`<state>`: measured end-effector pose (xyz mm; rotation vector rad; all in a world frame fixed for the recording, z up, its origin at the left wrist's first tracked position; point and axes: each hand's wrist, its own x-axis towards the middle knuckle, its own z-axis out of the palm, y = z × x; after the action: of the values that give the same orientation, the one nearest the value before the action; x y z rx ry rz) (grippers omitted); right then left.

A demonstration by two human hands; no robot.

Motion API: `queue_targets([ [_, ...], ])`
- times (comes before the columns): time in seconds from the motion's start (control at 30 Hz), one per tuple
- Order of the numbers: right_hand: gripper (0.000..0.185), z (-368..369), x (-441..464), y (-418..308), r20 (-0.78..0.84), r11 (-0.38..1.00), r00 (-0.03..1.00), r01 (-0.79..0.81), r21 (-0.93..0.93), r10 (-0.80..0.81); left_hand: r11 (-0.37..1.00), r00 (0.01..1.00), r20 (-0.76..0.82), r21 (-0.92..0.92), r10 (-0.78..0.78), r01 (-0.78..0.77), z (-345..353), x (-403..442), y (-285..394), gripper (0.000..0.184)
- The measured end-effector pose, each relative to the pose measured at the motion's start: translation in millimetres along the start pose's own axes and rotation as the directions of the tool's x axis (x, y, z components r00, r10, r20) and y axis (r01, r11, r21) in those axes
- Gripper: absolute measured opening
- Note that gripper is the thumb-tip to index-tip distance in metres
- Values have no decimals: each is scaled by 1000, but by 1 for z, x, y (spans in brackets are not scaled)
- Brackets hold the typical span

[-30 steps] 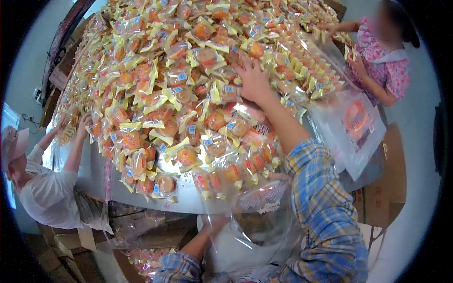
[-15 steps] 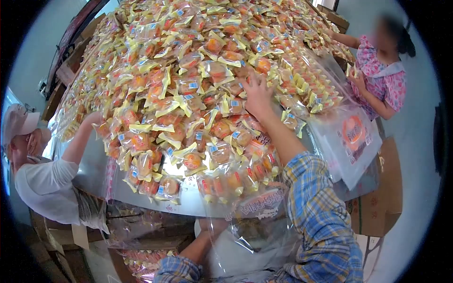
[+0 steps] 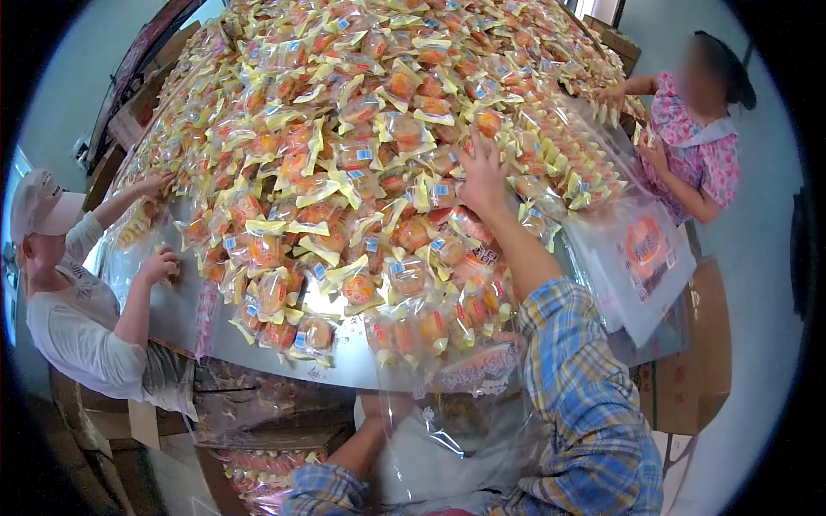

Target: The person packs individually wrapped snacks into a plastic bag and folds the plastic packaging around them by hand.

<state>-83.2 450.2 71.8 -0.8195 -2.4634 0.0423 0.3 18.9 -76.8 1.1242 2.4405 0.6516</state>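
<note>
Yellow-ended packets lie heaped over the tabletop, some reaching its near edge, where a clear bag overhangs. I judge each packet light, soft and easily crushed, its film slippery; I'd hold it lightly across the rounded middle or pinch a flat end. My right grip rests on the packets, fingers spread, nothing visibly clasped; my left grip is partly hidden below that edge, its hold impossible to tell
</note>
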Motion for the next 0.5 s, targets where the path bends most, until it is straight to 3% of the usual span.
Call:
queue_targets([
  [0.13, 71, -8, 2, 10, -120, 998, 991, 55, 16, -53, 1000, 1000, -18, 14, 19, -18, 4, -3, -5, 55],
  [0.23, 67, -34, 10, 19, -104, 986, 993, -34, 162, 51, 999, 999, -21, 21, 29, -29, 5, -1, -6, 53],
  [0.27, 63, -38, 15, 26, -213, 979, 976, 8, 204, 36, 999, 999, -22, 24, 32, -31, 6, 0, -5, 53],
  [0.5, 68, -98, 28, 61, -333, 918, 911, -103, 383, 241, 999, 998, -50, 31, 30, -29, 5, 2, -3, 49],
])
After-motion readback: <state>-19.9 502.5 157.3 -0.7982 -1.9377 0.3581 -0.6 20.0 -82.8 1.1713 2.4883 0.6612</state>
